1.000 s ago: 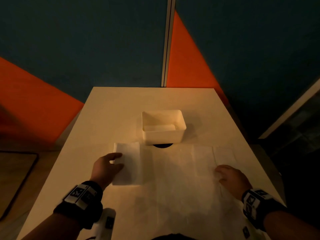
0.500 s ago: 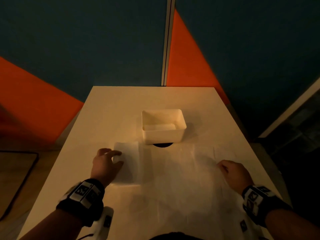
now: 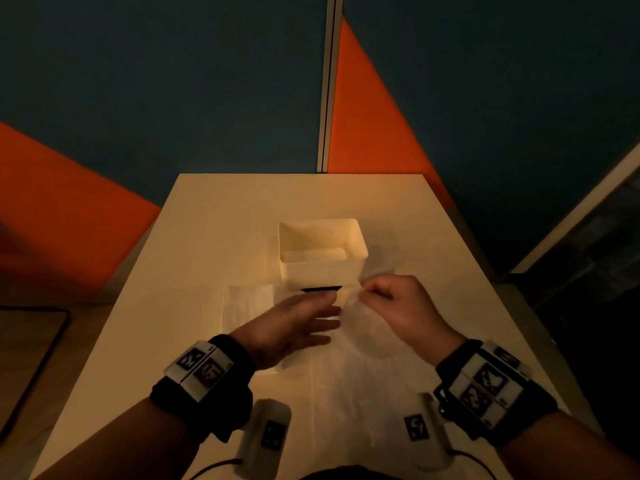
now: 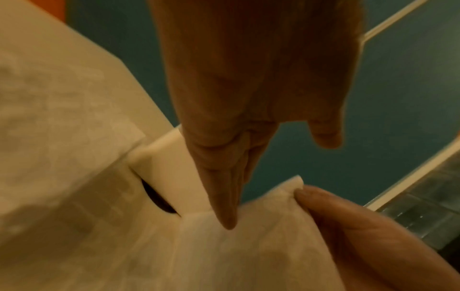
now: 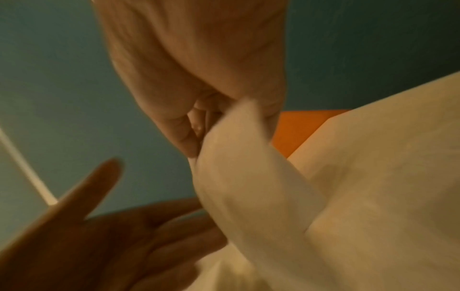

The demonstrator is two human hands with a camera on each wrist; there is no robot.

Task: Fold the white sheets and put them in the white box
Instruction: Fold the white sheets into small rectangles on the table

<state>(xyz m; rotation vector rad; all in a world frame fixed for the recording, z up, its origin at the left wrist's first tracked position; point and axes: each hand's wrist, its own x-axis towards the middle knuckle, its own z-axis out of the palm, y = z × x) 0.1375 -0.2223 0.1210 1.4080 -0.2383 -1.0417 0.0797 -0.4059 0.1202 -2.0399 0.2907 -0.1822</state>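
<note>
Both hands have come in from the outer edges of the white sheet (image 3: pixel 349 368) toward the middle of the table (image 3: pixel 214 216), and they now meet just in front of the white box (image 3: pixel 322 271).

Right hand (image 3: pixel 401 310): fingers curled, thumb and forefinger pinching a raised corner of the sheet. The right wrist view shows the fabric gathered in that pinch and draping down from it (image 5: pixel 239 167). Lifted part is carried over toward the left; the rest of the sheet lies flat on the table, reaching back toward the person.

Left hand (image 3: pixel 294 323): open, fingers straight and held together, pointing right toward the pinched corner. Palm low over the sheet. In the left wrist view one fingertip (image 4: pixel 226 220) reaches the fabric right next to the right hand's pinch (image 4: pixel 331 212); whether the palm presses down I cannot tell.

Folded sheet (image 3: pixel 247 304): a small pale rectangle, flat on the table just left of the left hand, in front of the box's left corner. Faint crease lines on it.

White box: open top, sits mid-table, well short of the far edge. Something pale lies along the bottom by its near wall; too dim to name. A dark oval hole (image 3: pixel 320 289) in the tabletop shows at the foot of the box's near wall, partly covered by it.

Both wrists carry black bands with square printed markers. Light is dim and warm; wrist views are blurred.
</note>
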